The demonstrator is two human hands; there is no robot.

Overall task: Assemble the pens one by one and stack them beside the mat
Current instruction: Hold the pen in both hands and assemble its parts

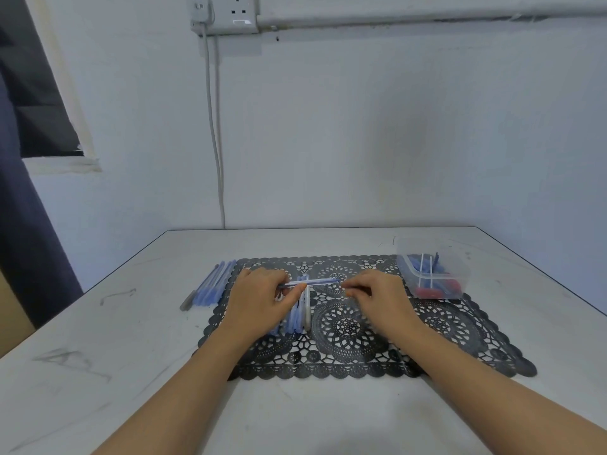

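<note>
Left hand (259,297): fingers curled, grasping a pen (312,282) by its left end. The pen is held level, running left to right, just above the middle of the mat (427,339).

Right hand (377,290): thumb and forefinger closed in a pinch on the right tip of the same pen, with the other fingers curled under. Anything small between those fingertips is too fine to make out.

The mat is black, lace-patterned and rectangular, and lies flat on the white table (98,372). Both forearms reach over its near edge.

Pen stack (210,287): a row of pale blue pens lies on the table just beside the mat's left edge, toward the far corner. They are parallel, and each runs from near-left to far-right. One grey-ended piece sits at the near-left end of the row.

Loose barrels (299,318): a bundle of pale blue and white pieces lies on the mat, directly below the held pen and partly hidden by the left hand.

Container (433,274): a clear plastic tub stands on the far right corner of the mat, well apart from both hands. It holds red and blue parts and thin white rods. The count is not readable.

Wall socket (226,14) is mounted on the far wall, and a cable (215,126) drops from it behind the table. A dark curtain (19,224) hangs at the left.
</note>
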